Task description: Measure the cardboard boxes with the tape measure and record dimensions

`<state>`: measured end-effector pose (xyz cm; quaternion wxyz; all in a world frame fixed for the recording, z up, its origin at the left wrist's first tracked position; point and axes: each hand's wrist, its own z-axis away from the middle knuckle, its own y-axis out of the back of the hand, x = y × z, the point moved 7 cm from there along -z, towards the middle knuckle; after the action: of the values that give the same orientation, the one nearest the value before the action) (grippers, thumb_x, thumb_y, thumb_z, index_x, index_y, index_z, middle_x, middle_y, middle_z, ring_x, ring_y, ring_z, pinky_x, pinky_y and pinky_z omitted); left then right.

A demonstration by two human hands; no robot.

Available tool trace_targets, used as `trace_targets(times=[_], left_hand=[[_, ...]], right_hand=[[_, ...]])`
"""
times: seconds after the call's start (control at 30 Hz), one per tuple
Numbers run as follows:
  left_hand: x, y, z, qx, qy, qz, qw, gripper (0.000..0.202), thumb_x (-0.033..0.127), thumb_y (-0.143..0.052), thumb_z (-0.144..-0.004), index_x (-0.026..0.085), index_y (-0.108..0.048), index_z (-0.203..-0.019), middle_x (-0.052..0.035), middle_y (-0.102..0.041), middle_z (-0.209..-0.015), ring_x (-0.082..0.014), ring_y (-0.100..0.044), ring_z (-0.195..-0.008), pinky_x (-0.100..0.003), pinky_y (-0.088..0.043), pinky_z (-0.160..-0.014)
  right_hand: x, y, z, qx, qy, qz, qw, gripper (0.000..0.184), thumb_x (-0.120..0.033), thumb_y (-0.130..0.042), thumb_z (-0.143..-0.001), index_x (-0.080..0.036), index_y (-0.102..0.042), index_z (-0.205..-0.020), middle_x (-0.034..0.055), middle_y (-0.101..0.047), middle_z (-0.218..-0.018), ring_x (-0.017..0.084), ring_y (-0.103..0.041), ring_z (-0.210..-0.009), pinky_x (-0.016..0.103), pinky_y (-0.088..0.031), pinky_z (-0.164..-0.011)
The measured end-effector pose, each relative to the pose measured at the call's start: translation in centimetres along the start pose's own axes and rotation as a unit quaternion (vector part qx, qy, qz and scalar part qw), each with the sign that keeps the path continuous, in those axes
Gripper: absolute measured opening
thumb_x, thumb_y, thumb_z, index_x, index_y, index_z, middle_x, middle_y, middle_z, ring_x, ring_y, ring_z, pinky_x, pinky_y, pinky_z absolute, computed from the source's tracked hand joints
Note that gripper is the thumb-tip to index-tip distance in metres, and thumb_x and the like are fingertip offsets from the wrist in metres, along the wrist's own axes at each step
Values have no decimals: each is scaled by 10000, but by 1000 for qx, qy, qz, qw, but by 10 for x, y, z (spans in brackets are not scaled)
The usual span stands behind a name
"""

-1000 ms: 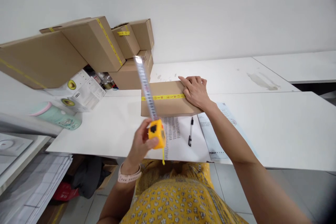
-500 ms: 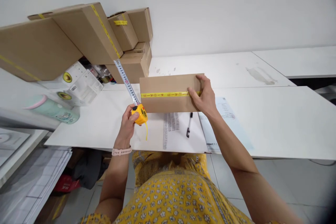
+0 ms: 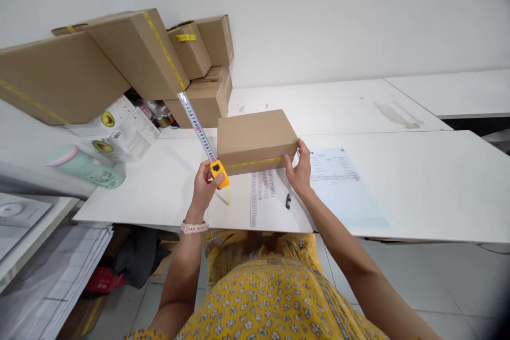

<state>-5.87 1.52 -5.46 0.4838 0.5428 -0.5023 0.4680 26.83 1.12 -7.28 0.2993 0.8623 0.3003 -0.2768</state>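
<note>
A yellow tape measure is gripped in my left hand, its metal blade drawn out and slanting up to the left. Close to the tape's case is a brown cardboard box with yellow tape along its front side. The fingers of my right hand are closed on the right end of that box, thumb on the front side. Below the box lies a printed sheet, partly covered, with a black pen on it.
Several taped cardboard boxes are stacked at the left against the wall. In front of them are white avocado-print boxes and a mint bottle with a pink lid. A bluish document lies right of the box on the white table.
The box has tipped so its broad face now shows on top and the taped side faces me. My right hand has moved down to its right corner; the tape measure has shifted slightly right.
</note>
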Motion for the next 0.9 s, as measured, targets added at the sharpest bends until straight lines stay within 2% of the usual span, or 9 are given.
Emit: trace_targets(times=[0.07, 0.17, 0.27, 0.33, 0.4, 0.5, 0.67, 0.8, 0.9], left_hand=[[12, -3, 15, -38, -15, -64, 997, 653, 445, -835, -677, 227, -556, -1226, -43, -667, -1070, -168, -631, -860, -213, -515, -589], [21, -25, 44, -185, -16, -211, 960, 653, 402, -819, -701, 245, -569, -1284, -28, -681, -1038, -165, -622, -806, -234, -498, -608], [19, -54, 74, -341, 9, -286, 895, 674, 385, -816, -685, 255, -583, -1304, 0, -664, -965, -138, -571, -679, -251, -475, -596], [19, -70, 89, -407, 3, -300, 863, 698, 406, -819, -670, 240, -590, -1308, -8, -657, -955, -154, -570, -700, -268, -470, -620], [20, -80, 98, -439, -7, -303, 846, 704, 421, -811, -674, 226, -590, -1313, -21, -659, -958, -182, -583, -758, -282, -467, -655], [13, -81, 101, -435, 6, -314, 844, 670, 418, -782, -713, 239, -577, -1325, -18, -656, -947, -188, -576, -771, -292, -464, -674], [5, -71, 92, -334, 39, -310, 889, 1038, 400, -802, -730, 313, -243, -1600, -91, -609, -1292, -183, -619, -816, -346, -533, -746], [19, -78, 88, -307, -27, -329, 892, 1089, 368, -836, -700, 304, -231, -1604, -113, -592, -1348, -254, -668, -990, -440, -558, -899], [39, -84, 85, -316, -111, -338, 880, 1042, 364, -821, -738, 303, -236, -1598, -104, -631, -1315, -284, -677, -1088, -454, -568, -944]], right_hand=[[-4, 18, 5, 31, -52, -19, 998, 569, -443, -523, -988, -226, -442, -1508, 180, -557, -1463, 311, -559, -1311, 568, -470, -1092], [-15, 43, 3, 36, -136, -134, 981, 489, -483, -499, -1011, -274, -502, -1453, 129, -660, -1330, 226, -687, -997, 455, -570, -897], [-35, 63, -4, 26, -164, -251, 954, 523, -528, -447, -1029, -326, -430, -1511, 96, -678, -1310, 156, -687, -790, 351, -575, -725], [-45, 73, -6, 22, -167, -270, 948, 504, -544, -462, -1024, -293, -505, -1460, 82, -725, -1179, 142, -646, -717, 321, -547, -668], [-48, 80, -1, 10, -185, -252, 950, 434, -540, -501, -1016, -238, -642, -1294, 46, -732, -913, 136, -585, -646, 302, -507, -628], [-42, 85, 18, -10, -230, -237, 944, 339, -520, -556, -1002, -215, -697, -1049, -13, -625, -669, 125, -513, -569, 279, -449, -575], [-55, 67, 59, -102, -213, -251, 939, 265, -467, -516, -1027, -232, -607, -945, -8, -633, -722, 137, -550, -615, 279, -471, -602], [-84, 38, 87, -227, -115, -183, 950, 207, -371, -461, -1041, -232, -584, -950, 28, -665, -822, 164, -608, -717, 294, -484, -648], [-84, 32, 94, -221, -79, -140, 962, 197, -353, -456, -1035, -224, -600, -997, 39, -677, -857, 172, -615, -734, 307, -485, -682]])
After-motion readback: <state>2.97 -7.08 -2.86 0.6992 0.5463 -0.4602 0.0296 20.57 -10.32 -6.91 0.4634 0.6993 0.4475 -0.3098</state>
